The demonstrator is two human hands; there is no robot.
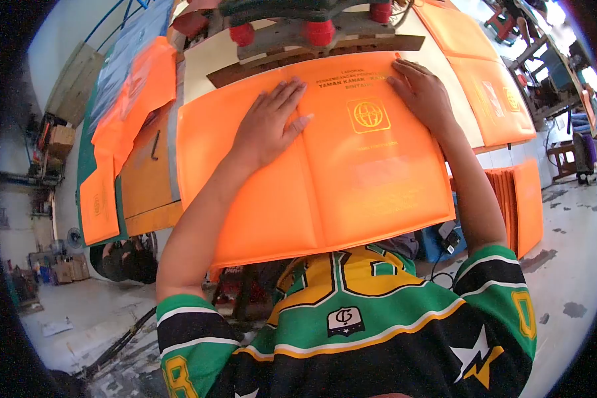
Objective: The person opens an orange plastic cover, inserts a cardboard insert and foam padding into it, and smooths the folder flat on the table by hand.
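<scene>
An orange plastic folder (259, 205) lies spread open in front of me, its right half printed with gold lettering and a square globe emblem. Flat on its left half rests my left hand (266, 126), fingers stretched toward the far edge and thumb apart. My right hand (421, 93) lies at the folder's upper right edge beside the printed title, with its fingers extended. Just beyond the far edge is a dark metal bar (318, 56), under a machine head with red knobs (319, 33).
More orange folders (474, 73) lie to the right, and a stack of them (521, 209) stands lower right. Orange sheets (142, 93) and clear plastic (123, 60) cover the left side. A hex key (155, 144) sits on the brown board (139, 179).
</scene>
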